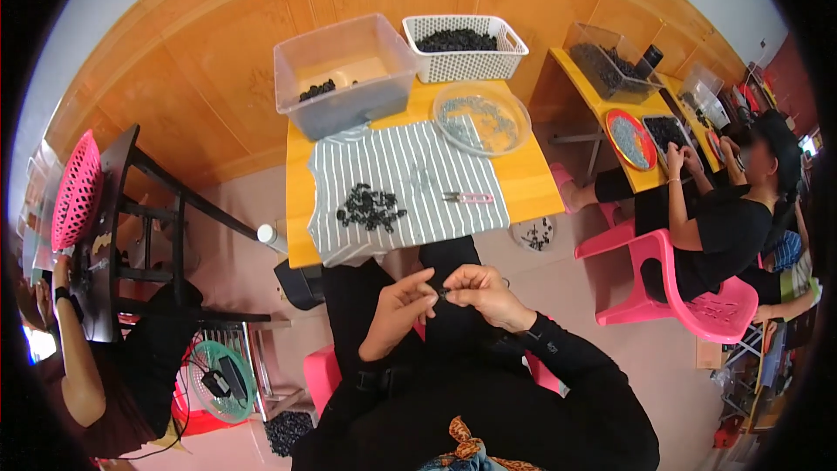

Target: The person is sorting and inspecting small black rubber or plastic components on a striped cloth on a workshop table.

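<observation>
Above my lap, my left hand [401, 310] and my right hand [488, 295] meet at the fingertips. Between them sits a small black part [442, 294], too small to tell its exact kind. Both hands pinch at it with thumb and finger. Past my knees, a grey-and-white striped cloth [357, 166] covers much of a yellow table [301, 209]. A loose pile of small black parts [372, 208] lies on the cloth's left half. Small thread snips with pink handles [475, 198] rest on its right side.
Behind the cloth stand a clear plastic bin [366, 109], a white basket of black parts [475, 65] and a round clear tray of small grey pieces [520, 126]. A tub [534, 234] sits on the floor. Co-workers sit left and right, one on a pink chair [671, 288].
</observation>
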Demonstrator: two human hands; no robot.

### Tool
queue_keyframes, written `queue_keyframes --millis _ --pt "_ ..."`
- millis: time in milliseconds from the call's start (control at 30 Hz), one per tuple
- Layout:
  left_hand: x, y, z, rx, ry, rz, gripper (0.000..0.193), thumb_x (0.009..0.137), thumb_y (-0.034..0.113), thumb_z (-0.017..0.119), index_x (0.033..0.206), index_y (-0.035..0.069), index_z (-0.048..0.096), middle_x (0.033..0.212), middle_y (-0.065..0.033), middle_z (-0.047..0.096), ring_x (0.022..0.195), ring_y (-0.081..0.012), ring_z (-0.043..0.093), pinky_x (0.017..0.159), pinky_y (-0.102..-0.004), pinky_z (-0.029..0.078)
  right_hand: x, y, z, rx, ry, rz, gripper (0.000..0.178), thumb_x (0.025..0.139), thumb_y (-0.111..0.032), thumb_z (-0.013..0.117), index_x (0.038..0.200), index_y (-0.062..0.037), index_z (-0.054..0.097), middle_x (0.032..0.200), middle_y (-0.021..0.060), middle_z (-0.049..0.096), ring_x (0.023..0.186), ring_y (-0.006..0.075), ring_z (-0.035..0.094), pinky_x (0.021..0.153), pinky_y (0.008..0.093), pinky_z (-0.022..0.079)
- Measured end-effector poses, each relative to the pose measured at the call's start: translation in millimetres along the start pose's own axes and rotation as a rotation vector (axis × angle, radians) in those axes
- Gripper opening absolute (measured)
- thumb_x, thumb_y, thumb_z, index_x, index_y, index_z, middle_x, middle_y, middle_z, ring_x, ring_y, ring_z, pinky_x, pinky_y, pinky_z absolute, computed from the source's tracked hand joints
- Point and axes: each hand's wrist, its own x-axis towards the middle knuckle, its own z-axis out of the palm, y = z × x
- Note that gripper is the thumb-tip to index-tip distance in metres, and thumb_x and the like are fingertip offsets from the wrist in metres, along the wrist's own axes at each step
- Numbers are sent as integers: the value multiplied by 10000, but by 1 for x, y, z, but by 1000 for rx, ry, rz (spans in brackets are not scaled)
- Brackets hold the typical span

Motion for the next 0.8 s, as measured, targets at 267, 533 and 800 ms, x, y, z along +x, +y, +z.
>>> queue_keyframes --millis 267,533,800 --pt "-2 11 -25 105 175 -29 262 839 24 629 1089 -54 623 837 -95 660 634 -147 621 532 -222 445 147 -126 -51 38 87 -397 120 807 59 544 858 -11 627 729 31 603 590 84 526 509 220 397" --pt "4 8 -35 58 229 23 265 842 20 627 1088 -77 613 859 -118 668 621 -146 619 499 -213 446 231 -141 -28 -758 231 -669 165 761 -23 591 920 -40 634 719 34 605 657 149 546 597 287 458" --pt "-3 -11 -47 60 211 -26 252 832 3 627 1071 -77 615 828 -118 670 608 -146 620 497 -210 436 140 3 31 -1573 -74 -624 358 736 -217 700 1062 -100 609 1089 174 482 1048 361 465 811 452 420"
